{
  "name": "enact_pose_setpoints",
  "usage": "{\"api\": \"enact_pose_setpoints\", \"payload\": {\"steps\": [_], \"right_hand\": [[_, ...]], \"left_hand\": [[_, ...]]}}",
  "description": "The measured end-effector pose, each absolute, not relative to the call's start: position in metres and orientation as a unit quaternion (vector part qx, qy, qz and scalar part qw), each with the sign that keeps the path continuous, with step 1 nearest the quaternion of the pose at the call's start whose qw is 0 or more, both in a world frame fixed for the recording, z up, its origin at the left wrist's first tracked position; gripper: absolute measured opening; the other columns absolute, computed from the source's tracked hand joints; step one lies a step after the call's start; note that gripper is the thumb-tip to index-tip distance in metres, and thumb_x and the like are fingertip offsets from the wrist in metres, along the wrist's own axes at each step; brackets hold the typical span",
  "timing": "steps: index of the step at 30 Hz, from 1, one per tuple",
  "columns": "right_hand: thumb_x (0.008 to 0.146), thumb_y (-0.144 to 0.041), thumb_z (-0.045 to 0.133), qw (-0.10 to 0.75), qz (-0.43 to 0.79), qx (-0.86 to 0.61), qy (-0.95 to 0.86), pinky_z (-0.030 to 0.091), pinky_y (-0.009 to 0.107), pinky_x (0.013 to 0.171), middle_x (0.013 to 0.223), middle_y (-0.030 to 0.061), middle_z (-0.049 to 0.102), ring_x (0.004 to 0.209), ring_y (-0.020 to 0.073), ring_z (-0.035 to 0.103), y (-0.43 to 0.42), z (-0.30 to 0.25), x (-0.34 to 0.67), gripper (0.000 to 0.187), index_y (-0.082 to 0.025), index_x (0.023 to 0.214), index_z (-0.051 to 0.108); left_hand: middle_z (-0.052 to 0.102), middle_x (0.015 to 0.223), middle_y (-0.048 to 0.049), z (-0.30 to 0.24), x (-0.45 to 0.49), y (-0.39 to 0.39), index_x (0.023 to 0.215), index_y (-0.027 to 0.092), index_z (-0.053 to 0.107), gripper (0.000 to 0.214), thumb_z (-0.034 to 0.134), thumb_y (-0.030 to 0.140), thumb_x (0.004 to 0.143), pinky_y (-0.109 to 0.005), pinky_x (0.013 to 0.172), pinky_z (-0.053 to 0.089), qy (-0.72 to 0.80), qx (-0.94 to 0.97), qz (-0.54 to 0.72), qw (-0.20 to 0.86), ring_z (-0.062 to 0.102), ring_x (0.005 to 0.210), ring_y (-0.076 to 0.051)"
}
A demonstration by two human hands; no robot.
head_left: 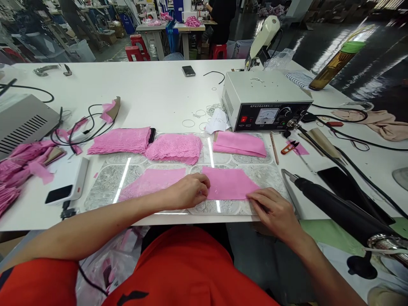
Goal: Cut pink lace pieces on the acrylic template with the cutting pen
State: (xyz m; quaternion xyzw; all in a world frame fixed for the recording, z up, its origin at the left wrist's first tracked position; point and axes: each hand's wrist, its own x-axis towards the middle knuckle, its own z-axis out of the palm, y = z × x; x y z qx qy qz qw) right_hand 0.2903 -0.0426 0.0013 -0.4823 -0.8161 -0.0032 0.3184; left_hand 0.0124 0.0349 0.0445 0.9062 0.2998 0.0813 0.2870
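Fabric (229, 183) lies before a machine (267, 87) with tiny, unreadable lettering (274, 105).

Red stools (134, 53) stand beside pale worktables (153, 27) — to the right, a dark floor (382, 47) shines.

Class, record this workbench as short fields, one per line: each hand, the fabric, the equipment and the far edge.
Left hand: at the left edge of a flat pink piece
Right hand: fingers at that piece's lower right corner
Fabric: flat pink piece between the hands; pink stacks behind
Equipment: control box with red switch; black handheld tool at right
Far edge: phone
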Motion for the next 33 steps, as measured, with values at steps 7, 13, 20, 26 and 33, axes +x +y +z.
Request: {"api": "enact_pose_setpoints", "payload": {"steps": [7, 13, 20, 26, 33], "right_hand": [[0.085, -0.012, 0.056, 0.326, 0.002, -0.484, -0.812, 0.054, 0.031, 0.074, 0.084, 0.0024, 0.069, 0.079, 0.0151, 0.063, -0.042, 0.002, 0.289, 0.019, -0.023, 0.096, 0.066], [0.082, -0.013, 0.059, 0.35, -0.002, -0.489, -0.799, 0.053, 0.032, 0.077, 0.087, 0.0048, 0.066, 0.085, 0.0176, 0.061, -0.043, 0.013, 0.286, 0.021, -0.022, 0.101, 0.065], [0.081, -0.031, 0.063, 0.353, -0.021, -0.478, -0.804, 0.046, 0.034, 0.071, 0.084, 0.0065, 0.065, 0.081, 0.0194, 0.056, -0.029, 0.02, 0.21, 0.023, -0.017, 0.099, 0.064], [0.083, -0.014, 0.056, 0.288, -0.092, -0.527, -0.794, 0.042, 0.031, 0.071, 0.077, 0.0049, 0.063, 0.076, 0.0179, 0.052, -0.019, 0.004, 0.21, 0.01, -0.018, 0.084, 0.065], [0.083, -0.012, 0.055, 0.251, -0.094, -0.563, -0.782, 0.047, 0.031, 0.074, 0.083, 0.005, 0.065, 0.081, 0.018, 0.057, -0.026, 0.005, 0.266, 0.016, -0.017, 0.093, 0.066]], "left_hand": [[0.065, 0.098, -0.0069, 0.046, 0.014, 0.034, 0.07, 0.013, 0.069, 0.018, 0.057, 0.002, 0.077, -0.023, 0.079, 0.047, 0.296, 0.909, 0.083, 0.281, 0.062, 0.083, -0.014], [0.067, 0.101, -0.0071, 0.046, 0.013, 0.033, 0.073, 0.013, 0.067, 0.015, 0.056, 0.005, 0.08, -0.022, 0.078, 0.047, 0.305, 0.903, 0.102, 0.286, 0.063, 0.086, -0.015], [0.068, 0.092, -0.0051, 0.042, 0.012, 0.033, 0.078, 0.014, 0.063, 0.014, 0.052, 0.008, 0.083, -0.022, 0.077, 0.047, 0.323, 0.888, 0.123, 0.304, 0.063, 0.084, -0.014], [0.067, 0.086, -0.0037, 0.04, 0.01, 0.034, 0.078, 0.015, 0.06, 0.014, 0.049, 0.007, 0.081, -0.022, 0.074, 0.045, 0.331, 0.885, 0.127, 0.302, 0.061, 0.079, -0.014], [0.067, 0.083, -0.0036, 0.033, 0.007, 0.036, 0.079, 0.015, 0.062, 0.015, 0.049, 0.008, 0.08, -0.023, 0.07, 0.043, 0.338, 0.87, 0.141, 0.329, 0.06, 0.076, -0.016]]}}
